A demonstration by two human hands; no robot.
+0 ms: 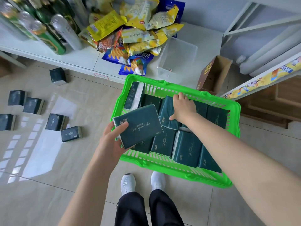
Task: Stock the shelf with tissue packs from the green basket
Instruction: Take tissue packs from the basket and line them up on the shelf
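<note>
1. The left hand [114, 139] holds a dark green tissue pack [138, 126] over the near-left corner of the green basket [234, 126]. The thumb lies across the pack's top and the fingers [119, 141] are curled beneath it.
2. The right hand [184, 108] reaches into the basket and lies over a second pack [166, 111]. Its fingers are bent over the far edge, and the thumb is spread wide against the pack's near side.
3. The held pack carries gold Chinese characters and a cursive line that appears to read "Soft against skin". The smaller print is too fine to read.
4. The basket stands on the tiled floor [48, 193], just before the low white shelf [81, 57]. At least eight more packs lie inside, one standing on edge at the far-left corner.
5. Six floor packs [56, 122] sit scattered to the left, well apart from the basket.
6. On the shelf are cans [65, 30], a heap of snack bags [135, 30] and one clear plastic tub [177, 61].
</note>
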